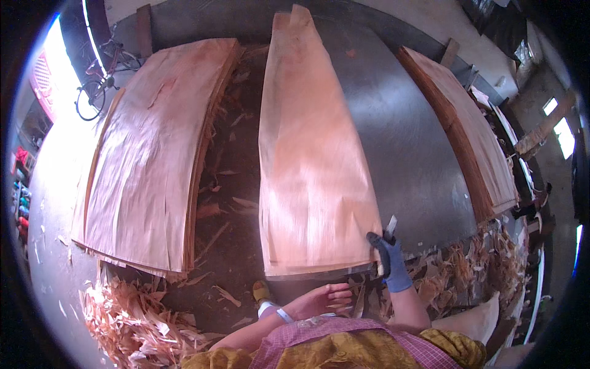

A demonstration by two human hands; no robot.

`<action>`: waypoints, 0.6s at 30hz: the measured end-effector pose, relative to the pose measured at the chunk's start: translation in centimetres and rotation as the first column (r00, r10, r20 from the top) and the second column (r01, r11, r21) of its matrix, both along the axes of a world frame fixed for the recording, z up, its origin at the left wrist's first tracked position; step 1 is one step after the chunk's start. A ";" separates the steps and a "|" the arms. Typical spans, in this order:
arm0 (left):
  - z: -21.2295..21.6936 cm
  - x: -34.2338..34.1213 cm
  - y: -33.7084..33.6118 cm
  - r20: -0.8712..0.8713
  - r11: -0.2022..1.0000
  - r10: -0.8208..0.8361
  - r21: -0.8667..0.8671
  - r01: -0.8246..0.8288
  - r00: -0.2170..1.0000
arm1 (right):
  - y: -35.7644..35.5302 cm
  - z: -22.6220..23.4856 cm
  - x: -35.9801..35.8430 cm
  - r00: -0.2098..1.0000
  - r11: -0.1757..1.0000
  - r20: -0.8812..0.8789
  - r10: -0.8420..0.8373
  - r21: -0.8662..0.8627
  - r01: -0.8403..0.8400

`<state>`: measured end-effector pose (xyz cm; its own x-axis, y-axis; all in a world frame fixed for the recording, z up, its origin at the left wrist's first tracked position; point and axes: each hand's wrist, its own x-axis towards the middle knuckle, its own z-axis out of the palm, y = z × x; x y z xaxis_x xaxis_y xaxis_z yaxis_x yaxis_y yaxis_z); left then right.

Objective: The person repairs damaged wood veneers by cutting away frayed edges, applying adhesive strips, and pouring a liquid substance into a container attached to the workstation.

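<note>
A long, pale pinkish wood veneer sheet lies lengthwise before me on a dark flat surface. My right hand, in a blue glove with dark fingers, is closed at the sheet's near right corner. Out of its top sticks a short pale blade, seemingly a knife; the handle is hidden in the glove. The gloved thumb touches the sheet's edge. My bare left hand hovers just short of the sheet's near edge, fingers loosely stretched and apart, holding nothing.
A tall veneer stack stands at left, another stack at right. Torn veneer scraps heap at the lower left, with more shreds at right. A bicycle stands at far left.
</note>
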<state>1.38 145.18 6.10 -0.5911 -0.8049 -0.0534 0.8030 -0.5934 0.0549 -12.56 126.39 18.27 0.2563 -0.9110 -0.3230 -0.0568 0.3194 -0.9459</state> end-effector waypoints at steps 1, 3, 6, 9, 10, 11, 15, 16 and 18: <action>0.3 -1.0 0.1 0.008 1.000 0.021 -0.017 -0.021 1.000 | -1.5 0.5 -1.6 0.999 0.999 0.034 -0.008 0.041 0.007; 0.3 -3.3 0.4 0.039 0.990 0.136 0.030 -0.137 0.990 | -3.4 3.1 -4.5 0.988 1.000 0.153 -0.011 -0.002 0.011; 0.6 -6.9 1.0 0.129 0.898 0.376 0.195 -0.395 0.918 | -7.0 2.0 -11.9 0.974 0.996 0.225 -0.011 -0.080 0.030; -0.4 -10.7 2.1 0.295 0.633 0.632 0.338 -0.697 0.717 | -9.3 0.4 -21.2 0.935 1.000 0.354 -0.019 -0.009 0.023; -0.8 -11.5 2.6 0.349 0.545 0.686 0.335 -0.768 0.639 | -9.8 0.6 -23.8 0.918 1.000 0.397 -0.022 0.012 0.019; -1.5 -12.3 3.4 0.401 0.448 0.733 0.322 -0.834 0.549 | -10.2 0.4 -26.7 0.939 0.999 0.341 -0.036 -0.018 0.045; -2.5 -15.3 5.6 0.464 0.133 0.840 0.326 -0.936 0.281 | -9.4 1.0 -36.3 0.971 0.995 0.218 -0.098 -0.003 0.101; -4.1 -15.3 7.3 0.501 0.111 0.827 0.298 -0.948 0.254 | -9.2 0.7 -38.4 0.990 0.995 0.121 -0.075 -0.063 0.083; -5.1 -16.1 8.8 0.667 0.022 0.709 0.302 -0.953 0.228 | -9.1 -0.9 -42.1 0.999 0.985 -0.050 -0.001 -0.170 -0.008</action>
<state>-14.71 153.98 0.98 0.6215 -0.3996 -0.6739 0.7597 0.5176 0.3936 -54.68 117.26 17.33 0.2470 -0.9530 -0.1756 -0.1064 0.1535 -0.9824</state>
